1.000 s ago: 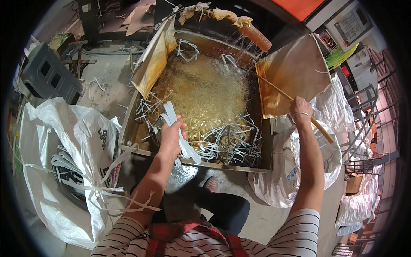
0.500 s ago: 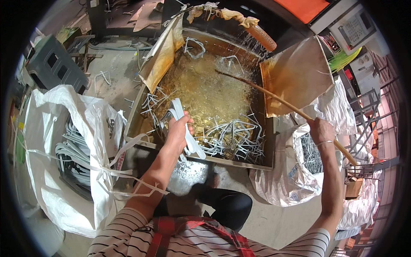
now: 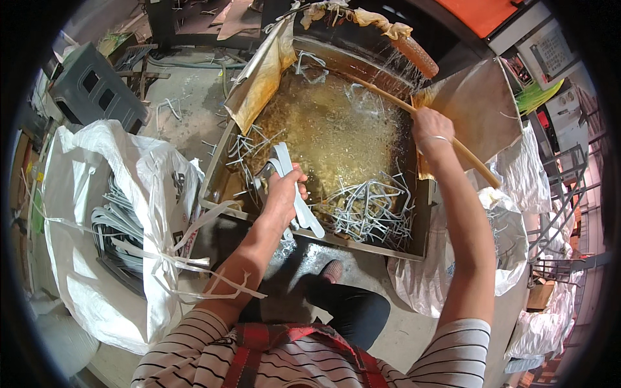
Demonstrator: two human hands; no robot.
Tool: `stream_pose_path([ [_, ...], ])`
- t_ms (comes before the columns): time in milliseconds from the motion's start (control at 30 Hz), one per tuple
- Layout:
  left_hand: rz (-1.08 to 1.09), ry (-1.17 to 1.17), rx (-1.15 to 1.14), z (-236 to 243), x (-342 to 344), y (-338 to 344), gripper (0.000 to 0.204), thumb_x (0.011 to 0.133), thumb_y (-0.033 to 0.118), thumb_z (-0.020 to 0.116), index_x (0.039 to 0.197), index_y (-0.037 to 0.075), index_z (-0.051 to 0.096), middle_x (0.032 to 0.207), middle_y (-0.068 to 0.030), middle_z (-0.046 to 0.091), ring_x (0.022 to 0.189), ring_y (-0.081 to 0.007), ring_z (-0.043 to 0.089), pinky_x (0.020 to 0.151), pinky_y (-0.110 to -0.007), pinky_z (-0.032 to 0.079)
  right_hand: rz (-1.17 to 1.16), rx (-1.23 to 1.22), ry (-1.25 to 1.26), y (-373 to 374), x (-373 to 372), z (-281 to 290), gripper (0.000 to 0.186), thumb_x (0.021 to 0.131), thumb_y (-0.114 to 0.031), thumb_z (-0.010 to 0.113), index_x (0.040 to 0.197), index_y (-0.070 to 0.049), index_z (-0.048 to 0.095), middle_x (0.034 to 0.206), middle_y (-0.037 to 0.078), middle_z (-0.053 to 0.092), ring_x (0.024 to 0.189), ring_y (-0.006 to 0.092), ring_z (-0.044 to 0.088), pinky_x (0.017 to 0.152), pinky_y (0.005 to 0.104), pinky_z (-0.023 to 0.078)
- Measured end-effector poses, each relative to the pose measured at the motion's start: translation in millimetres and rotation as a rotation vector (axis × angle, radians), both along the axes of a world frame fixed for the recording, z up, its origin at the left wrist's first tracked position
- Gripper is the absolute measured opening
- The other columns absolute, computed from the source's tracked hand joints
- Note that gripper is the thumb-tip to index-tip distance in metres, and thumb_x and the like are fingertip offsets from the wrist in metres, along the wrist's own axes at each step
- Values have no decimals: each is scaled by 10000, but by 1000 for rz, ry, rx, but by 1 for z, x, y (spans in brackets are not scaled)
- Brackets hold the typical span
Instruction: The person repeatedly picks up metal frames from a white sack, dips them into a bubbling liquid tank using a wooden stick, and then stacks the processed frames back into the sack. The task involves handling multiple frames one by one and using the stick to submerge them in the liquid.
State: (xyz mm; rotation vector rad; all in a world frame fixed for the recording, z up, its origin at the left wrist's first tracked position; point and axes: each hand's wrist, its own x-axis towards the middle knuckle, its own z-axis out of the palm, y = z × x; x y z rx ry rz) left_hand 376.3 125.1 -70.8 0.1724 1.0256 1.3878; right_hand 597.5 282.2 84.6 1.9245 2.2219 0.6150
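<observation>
With its grip closed on flat grey strips [image 3: 309, 217] over the tank's [image 3: 424, 223] near rim, the left hand [image 3: 283, 196] should stay clear while the right hand [image 3: 432, 129], wrapped round a wooden stick [image 3: 475, 163], steers smoothly above the water [image 3: 330, 132].

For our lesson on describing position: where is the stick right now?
In the head view, the stick is right of centre, gripped in the right hand, slanting past the tan flap with its far end over the tray.
</observation>
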Motion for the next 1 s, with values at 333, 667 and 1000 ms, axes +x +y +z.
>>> stream_pose_path([
  [333, -19, 5, 36, -10, -1, 1, 205, 814, 78, 514, 1010, 55, 457, 726, -53, 510, 530, -126, 445, 454, -276, 383, 131, -224, -264, -9, -23, -21, 182, 821, -122, 494, 802, -85, 671, 833, 102, 667, 804, 257, 655, 611, 353, 526],
  [667, 4, -12, 31, 0, 2, -1, 190, 813, 78, 514, 995, 50, 467, 719, -47, 506, 525, -121, 440, 450, -271, 383, 98, -180, -276, -115, 69, 56, 165, 790, -159, 522, 700, -77, 633, 726, 136, 638, 690, 296, 633, 603, 386, 500],
  [1000, 18, 56, 41, -5, 1, -4, 183, 817, 71, 501, 995, 47, 464, 721, -56, 506, 516, -122, 443, 444, -271, 383, -244, -49, -133, -172, 122, 74, 365, 861, -370, 473, 789, -50, 634, 799, 174, 631, 736, 334, 620, 666, 420, 486],
])
